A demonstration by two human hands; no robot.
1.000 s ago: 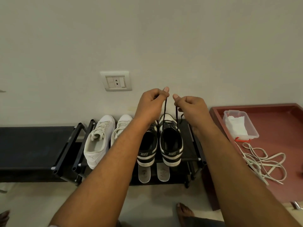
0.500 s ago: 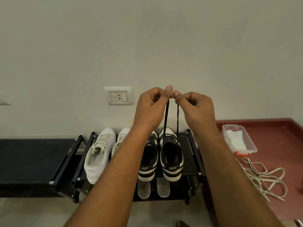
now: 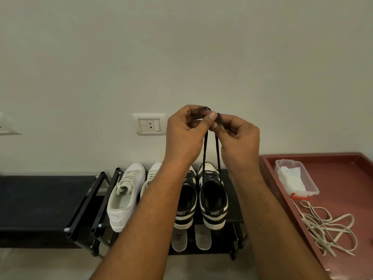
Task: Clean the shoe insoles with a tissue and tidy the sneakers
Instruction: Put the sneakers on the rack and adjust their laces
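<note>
rack: left hand, right hand pinch laces

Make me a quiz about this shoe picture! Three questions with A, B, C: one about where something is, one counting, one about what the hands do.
1. Where do the loose cream laces lie? A) in a white shoe B) on the red tray C) on the floor
2. How many sneakers stand on the rack? A) two B) six C) four
3. What are the left hand and right hand doing? A) pinching the black laces B) wiping an insole C) resting flat
Answers: 1 B, they sprawl on the tray. 2 C, two white sneakers, two black-and-white sneakers. 3 A, each hand pinches a strand.
</note>
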